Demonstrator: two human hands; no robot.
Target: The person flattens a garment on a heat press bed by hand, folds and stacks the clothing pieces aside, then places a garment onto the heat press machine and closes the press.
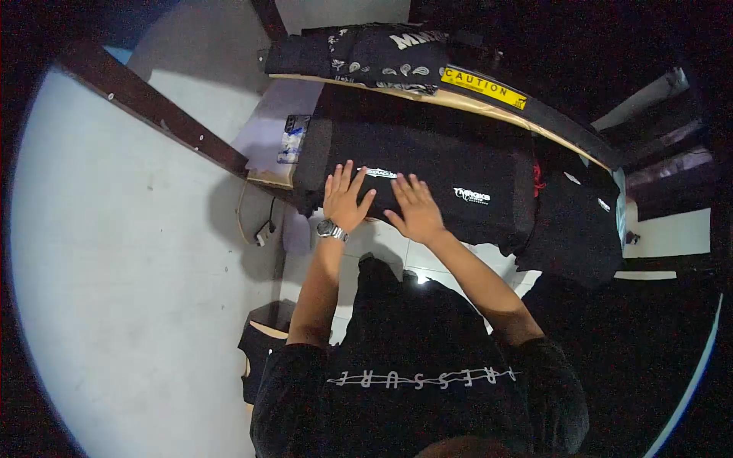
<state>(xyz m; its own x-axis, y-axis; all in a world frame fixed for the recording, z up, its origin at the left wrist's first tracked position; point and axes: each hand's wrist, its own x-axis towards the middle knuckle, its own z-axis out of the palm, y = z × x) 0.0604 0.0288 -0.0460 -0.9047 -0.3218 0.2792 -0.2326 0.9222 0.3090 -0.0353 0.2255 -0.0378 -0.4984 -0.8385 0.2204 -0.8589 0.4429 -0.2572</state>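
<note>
The worn shirt [420, 347] is nearest; ahead of it, the black cloth [450, 145] lies under the left hand [347, 201] and right hand [418, 214], both palms down, fingers parted. A white print [472, 196] sits right of the right hand, and a phone [294, 139] lies beyond the left hand, to its left. Farther beyond both hands are a patterned cloth [366, 61] and a yellow label [482, 88].

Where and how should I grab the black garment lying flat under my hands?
Probably take the black garment by its near edge, coming from your own side, hands spread. It lies flat under your left hand and right hand, leaving little to pinch on top, while that uneven near edge seems to hang loose.
</note>
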